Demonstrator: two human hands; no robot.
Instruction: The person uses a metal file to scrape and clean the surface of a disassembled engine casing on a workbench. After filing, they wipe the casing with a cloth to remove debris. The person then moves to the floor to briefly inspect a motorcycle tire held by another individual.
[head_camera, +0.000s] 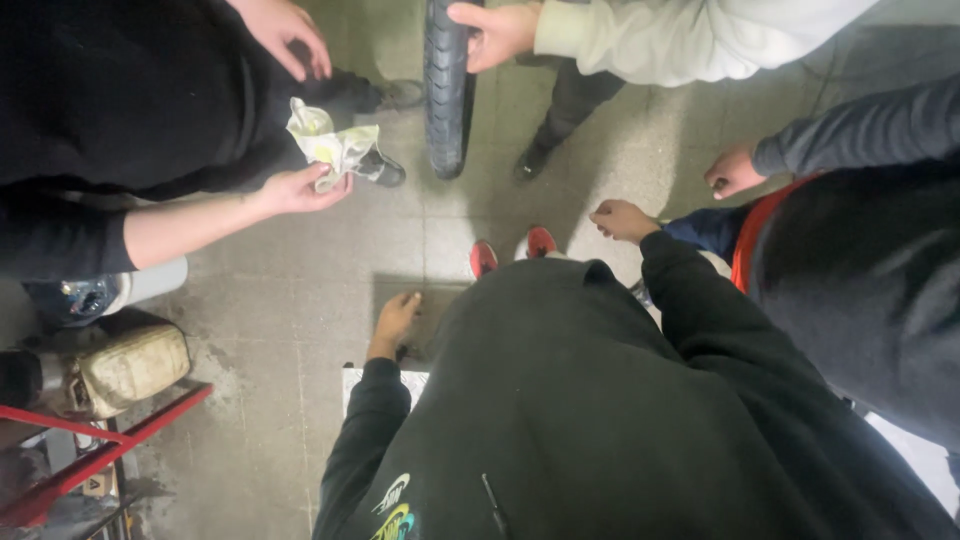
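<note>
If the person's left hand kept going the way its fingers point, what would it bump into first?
The left hand points forward and down, empty. Going straight on, it would probably meet the tiled floor first. The red shoe sits off to the side, though depth is hard to judge.

One tyre (446, 90), one crumpled rag (333, 146), two red shoes (484, 257) between the hands, six hands in all.

The person wears a dark hooded sweatshirt with long sleeves reaching the wrists of the left hand (395, 318) and right hand (622, 219). A colourful printed logo sits low on the front. Red-toed shoes (513, 250) show below.
</note>
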